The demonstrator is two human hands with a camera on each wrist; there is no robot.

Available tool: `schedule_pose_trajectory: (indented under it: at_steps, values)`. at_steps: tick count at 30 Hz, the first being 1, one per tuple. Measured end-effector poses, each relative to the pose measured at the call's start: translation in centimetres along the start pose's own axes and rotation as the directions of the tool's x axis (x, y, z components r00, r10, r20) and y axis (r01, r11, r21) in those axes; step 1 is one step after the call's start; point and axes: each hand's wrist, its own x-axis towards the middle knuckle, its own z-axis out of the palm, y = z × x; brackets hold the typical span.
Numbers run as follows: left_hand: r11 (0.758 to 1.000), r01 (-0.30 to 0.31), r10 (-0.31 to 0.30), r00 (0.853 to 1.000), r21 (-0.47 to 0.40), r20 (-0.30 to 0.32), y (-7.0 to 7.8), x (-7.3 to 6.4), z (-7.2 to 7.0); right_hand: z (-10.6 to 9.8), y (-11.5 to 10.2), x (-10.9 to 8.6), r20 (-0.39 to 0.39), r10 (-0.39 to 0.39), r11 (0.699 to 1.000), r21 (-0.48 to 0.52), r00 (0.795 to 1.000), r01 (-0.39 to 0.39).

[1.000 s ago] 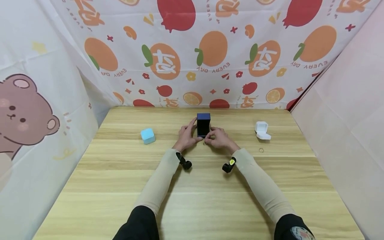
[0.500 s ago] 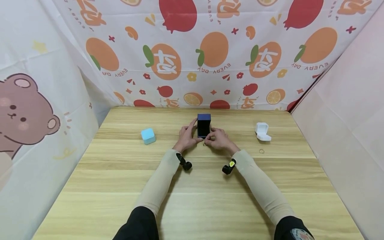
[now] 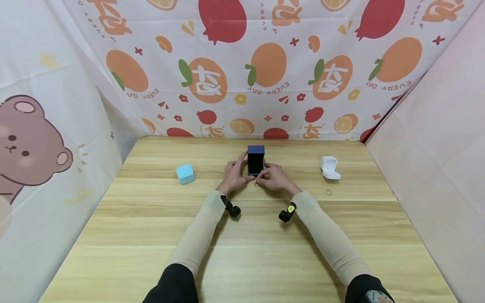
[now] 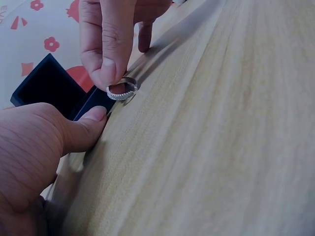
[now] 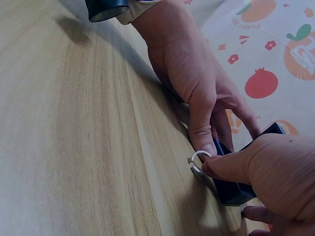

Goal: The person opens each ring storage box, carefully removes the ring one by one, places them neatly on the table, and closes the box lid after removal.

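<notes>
The ring (image 4: pixel 121 97) is pinched at its rim between the thumb and forefinger of the right hand (image 3: pixel 275 179), most of its band (studded with small beads or stones) standing clear of the fingertips. It sits just in front of the open dark blue box (image 3: pixel 256 162), outside it and low over the wooden table (image 3: pixel 246 261); whether it touches the wood is hard to tell. The left hand (image 3: pixel 234 176) grips the box from its left side, thumb pressed on the front edge just beside the ring, forefinger stretched up along the side wall. The box stands upright, its lid raised at the back.

Both arms, in pale sleeves (image 3: pixel 198 235), reach forward and slant inward to meet at the box. The right hand comes in from the right. Well to the right lie a second ring (image 3: pixel 329 195) and an open white box (image 3: pixel 329 165).
</notes>
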Motion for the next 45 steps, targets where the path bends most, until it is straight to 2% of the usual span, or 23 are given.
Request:
schedule_pose_trajectory:
  at_steps: [7, 27, 45]
  values:
    - [1.0, -0.018, 0.018, 1.0, -0.008, -0.003, -0.13, 0.13, -0.06, -0.12, -0.02, 0.17, -0.009, 0.0, 1.0, -0.002, 1.0, 0.0]
    - [1.0, -0.012, 0.012, 1.0, 0.025, -0.002, -0.08, 0.05, -0.09, -0.17, -0.09, 0.06, 0.004, 0.002, 1.0, 0.016, 1.0, -0.002]
    - [1.0, -0.01, 0.01, 1.0, 0.013, 0.007, -0.17, -0.1, 0.08, 0.09, 0.27, -0.06, 0.002, 0.001, 1.0, 0.018, 1.0, -0.001]
